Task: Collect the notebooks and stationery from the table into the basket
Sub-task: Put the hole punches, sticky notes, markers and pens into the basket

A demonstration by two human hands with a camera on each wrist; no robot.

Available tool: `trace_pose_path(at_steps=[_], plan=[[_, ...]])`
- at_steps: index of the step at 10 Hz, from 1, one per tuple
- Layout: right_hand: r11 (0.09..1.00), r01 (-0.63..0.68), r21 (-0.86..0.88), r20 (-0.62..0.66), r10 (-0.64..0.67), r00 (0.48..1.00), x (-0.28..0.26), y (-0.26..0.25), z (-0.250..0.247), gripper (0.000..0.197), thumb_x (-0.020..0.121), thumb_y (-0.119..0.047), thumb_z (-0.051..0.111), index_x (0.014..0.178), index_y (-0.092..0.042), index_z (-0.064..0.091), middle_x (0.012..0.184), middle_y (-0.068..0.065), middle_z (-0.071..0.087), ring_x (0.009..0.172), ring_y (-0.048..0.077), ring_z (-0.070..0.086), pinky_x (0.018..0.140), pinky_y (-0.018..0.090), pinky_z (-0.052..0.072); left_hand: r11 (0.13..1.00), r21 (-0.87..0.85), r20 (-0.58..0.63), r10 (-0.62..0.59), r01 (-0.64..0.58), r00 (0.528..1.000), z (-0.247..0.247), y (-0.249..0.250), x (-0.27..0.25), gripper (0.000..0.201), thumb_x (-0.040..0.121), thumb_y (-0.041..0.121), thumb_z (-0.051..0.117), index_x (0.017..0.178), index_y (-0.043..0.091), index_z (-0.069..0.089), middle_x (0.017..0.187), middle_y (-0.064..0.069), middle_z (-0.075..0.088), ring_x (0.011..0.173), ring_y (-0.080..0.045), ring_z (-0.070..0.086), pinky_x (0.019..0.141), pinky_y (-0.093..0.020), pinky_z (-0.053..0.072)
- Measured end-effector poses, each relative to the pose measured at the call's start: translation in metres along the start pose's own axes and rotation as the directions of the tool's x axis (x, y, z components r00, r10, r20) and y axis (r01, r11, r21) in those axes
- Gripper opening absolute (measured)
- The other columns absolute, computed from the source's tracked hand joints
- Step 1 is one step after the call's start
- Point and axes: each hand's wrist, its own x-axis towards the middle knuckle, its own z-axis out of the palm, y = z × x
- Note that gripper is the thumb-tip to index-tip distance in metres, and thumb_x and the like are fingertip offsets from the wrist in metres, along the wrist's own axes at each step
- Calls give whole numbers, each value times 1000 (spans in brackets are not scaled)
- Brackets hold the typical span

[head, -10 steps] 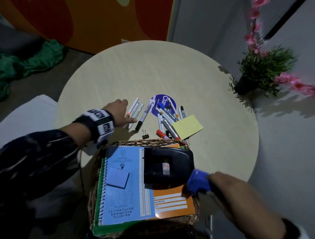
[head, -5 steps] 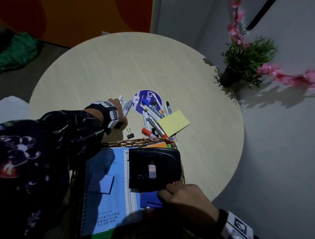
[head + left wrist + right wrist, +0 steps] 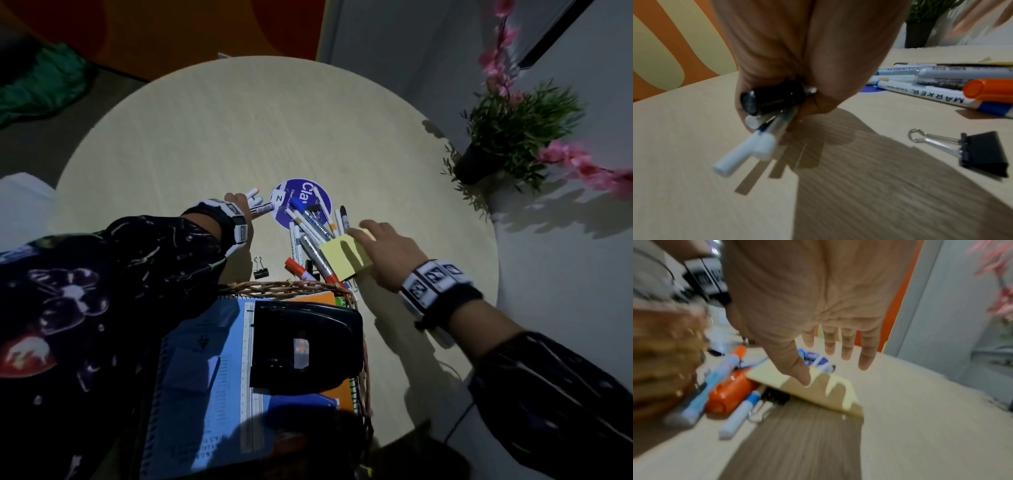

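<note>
My left hand (image 3: 239,205) grips a bundle of pens and markers (image 3: 760,120) just above the round table (image 3: 239,130), left of a purple round sticker (image 3: 301,198). A pile of markers (image 3: 311,236) lies across that sticker. My right hand (image 3: 373,240) reaches over a yellow sticky-note pad (image 3: 342,257) with fingers spread; in the right wrist view the thumb (image 3: 797,369) hangs just over the pad (image 3: 818,389). The wicker basket (image 3: 284,286) at the near edge holds a blue spiral notebook (image 3: 205,394), an orange notebook and a black hole punch (image 3: 305,346).
A black binder clip (image 3: 261,270) lies on the table between the basket and my left hand. A potted plant (image 3: 507,137) with pink flowers stands off the table's right edge. The far half of the table holds nothing.
My right hand left the basket, where it had put down a blue item, and swung forward over the yellow pad. My left hand closed round the pens and lifted them slightly.
</note>
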Motion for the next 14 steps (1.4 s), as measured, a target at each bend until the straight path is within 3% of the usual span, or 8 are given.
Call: trace_pose_path(at_steps=[3, 5, 6, 7, 9, 10, 12, 14], plan=[[999, 39, -24, -5, -39, 999, 48, -10, 33, 104, 65, -24, 81, 144, -26, 12, 146, 10, 29, 128, 33, 35, 80, 49, 54, 982, -51, -50, 180, -182, 982, -64, 2, -49, 40, 88, -1, 47, 125, -7, 36, 117, -30, 56, 99, -43, 57, 72, -38, 39], [999, 31, -43, -89, -35, 995, 23, -14, 0, 47, 87, -27, 55, 131, -22, 39, 116, 9, 64, 95, 32, 64, 72, 37, 50, 840, -337, -153, 397, -426, 905, -69, -45, -171, 40, 91, 6, 41, 129, 4, 30, 92, -17, 55, 60, -25, 47, 56, -33, 34], [999, -47, 16, -245, 50, 968, 0, -14, -23, 23, 89, -20, 49, 112, -16, 50, 90, 14, 71, 75, 35, 65, 65, 37, 51, 781, -456, -28, 466, -426, 884, -39, -66, -217, 46, 92, 21, 40, 135, 22, 24, 103, -22, 55, 72, -23, 55, 67, -36, 44], [879, -4, 477, -448, 248, 859, -63, -21, -51, 23, 84, -8, 57, 106, -9, 49, 73, 15, 64, 63, 36, 57, 55, 32, 35, 789, -542, 61, 381, -290, 923, 6, -86, -256, 44, 88, 29, 42, 121, 47, 19, 105, -13, 56, 89, -19, 59, 86, -40, 48], [383, 38, 923, -32, -22, 999, -152, -120, -56, 50, 81, -12, 67, 103, -49, 42, 76, -13, 56, 66, 1, 52, 59, 18, 43, 856, -469, -49, 221, -217, 974, 31, -81, -264, 75, 87, 23, 57, 146, 20, 11, 121, -16, 55, 112, -28, 52, 92, -21, 40], [481, -44, 876, 141, -168, 976, -151, -162, -44, 57, 84, -18, 63, 111, -59, 33, 96, -17, 58, 80, -1, 52, 69, 10, 40, 888, -424, -53, 169, -175, 984, 32, -77, -259, 84, 85, 25, 61, 148, 15, 7, 146, -10, 39, 131, -24, 41, 99, -26, 34], [743, 48, 667, 136, -185, 973, -139, -211, -10, 42, 89, -32, 51, 126, -34, 31, 137, 4, 40, 108, 38, 53, 96, 43, 40, 883, -435, -73, 163, -178, 984, 28, -76, -249, 74, 80, 27, 64, 142, 16, 25, 136, -4, 51, 118, -22, 51, 84, -26, 34], [953, 3, 302, 0, -3, 1000, -155, -178, -25, 67, 44, -67, 73, 100, -38, 51, 94, -7, 67, 38, 10, 59, 32, 25, 48, 843, -524, 12, 154, -125, 988, 14, -73, -262, 75, 78, 45, 65, 139, 20, 28, 105, 11, 55, 77, -5, 62, 67, -17, 42]])
